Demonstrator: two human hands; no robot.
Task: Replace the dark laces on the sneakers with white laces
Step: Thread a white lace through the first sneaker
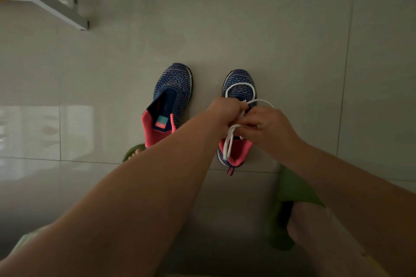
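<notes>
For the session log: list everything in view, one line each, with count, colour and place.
sneakers: 2, blue knit with pink collars, side by side on the floor; left sneaker has no lace, right sneaker under the hands
white lace: 1, white, looped over the right sneaker
slippers: 2, green, near edge, on the person's feet
metal frame: 1, pale, top left
floor: pale glossy tiles
left hand: grips the lace
right hand: pinches the lace
</notes>
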